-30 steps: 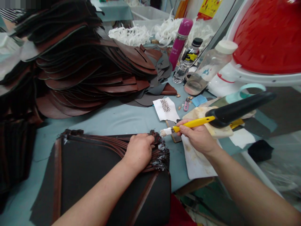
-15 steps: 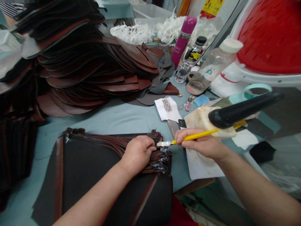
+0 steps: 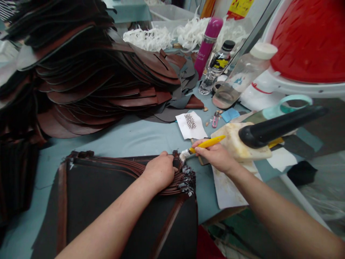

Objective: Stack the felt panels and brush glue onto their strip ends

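In the head view my right hand (image 3: 217, 156) is closed around the yellow handle of a paintbrush (image 3: 211, 141). Its white-coated bristles touch the frayed ends at the far right corner of a black leather panel stack (image 3: 99, 201). My left hand (image 3: 160, 172) presses on a bundle of thin brown leather strips (image 3: 130, 166) lying on those panels, fingers curled over them near the brush; the fingertips are partly hidden. Below the brush, the strip ends (image 3: 187, 181) carry greyish-white smears.
Brown leather pieces (image 3: 107, 82) are piled high at the back left. A stained cream block (image 3: 229, 138) with a black handle (image 3: 280, 127) sits at right. Behind are a purple flask (image 3: 206, 50), a small bottle (image 3: 218, 68), a large jar (image 3: 239, 81) and a red-and-white fan-like object (image 3: 309, 43).
The brush has swung more upright and its bristles have moved slightly up the strip ends. My right hand has shifted left; my left hand stays on the strips.
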A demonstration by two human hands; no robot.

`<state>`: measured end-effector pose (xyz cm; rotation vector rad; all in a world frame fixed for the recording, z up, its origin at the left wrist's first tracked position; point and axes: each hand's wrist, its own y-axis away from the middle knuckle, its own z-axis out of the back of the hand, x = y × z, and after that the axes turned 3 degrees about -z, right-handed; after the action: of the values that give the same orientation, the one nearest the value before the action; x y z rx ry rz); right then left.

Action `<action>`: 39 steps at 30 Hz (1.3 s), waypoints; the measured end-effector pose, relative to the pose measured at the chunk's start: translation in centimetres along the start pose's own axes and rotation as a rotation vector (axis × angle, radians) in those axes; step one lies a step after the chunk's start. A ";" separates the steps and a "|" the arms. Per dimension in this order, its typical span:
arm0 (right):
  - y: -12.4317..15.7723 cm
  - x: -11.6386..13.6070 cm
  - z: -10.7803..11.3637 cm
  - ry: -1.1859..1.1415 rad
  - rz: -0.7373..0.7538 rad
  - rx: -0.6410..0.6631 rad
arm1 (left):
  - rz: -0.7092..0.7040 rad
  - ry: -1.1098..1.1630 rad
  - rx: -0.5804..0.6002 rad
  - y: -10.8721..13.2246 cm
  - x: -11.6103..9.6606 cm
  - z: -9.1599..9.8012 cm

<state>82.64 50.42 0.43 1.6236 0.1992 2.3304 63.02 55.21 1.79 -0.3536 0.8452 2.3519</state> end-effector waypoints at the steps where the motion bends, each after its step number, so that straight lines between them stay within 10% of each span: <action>1: 0.1 0.1 0.1 -0.003 0.008 -0.043 | -0.003 -0.009 -0.006 0.0 0.1 0.0; 8: 0.7 0.4 -0.5 -0.013 0.025 0.032 | -0.033 -0.063 -0.098 -0.1 0.4 -0.5; 15: 0.0 0.1 0.2 -0.067 0.055 -0.160 | -0.067 -0.011 -0.197 0.4 0.5 -0.9; 22: 0.3 0.5 1.1 -0.242 -0.047 0.247 | -0.187 0.133 -0.340 1.5 1.3 -1.8; 33: 0.8 0.7 2.3 -0.281 -0.040 0.377 | -0.251 0.248 -0.278 2.3 1.6 -1.5; 39: 1.2 0.8 1.7 -0.230 0.002 -0.038 | -0.091 0.235 -0.044 1.5 1.0 1.0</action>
<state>83.80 49.40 2.07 1.8549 0.1027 2.1122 61.22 55.41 2.84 -0.6835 0.8664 2.2755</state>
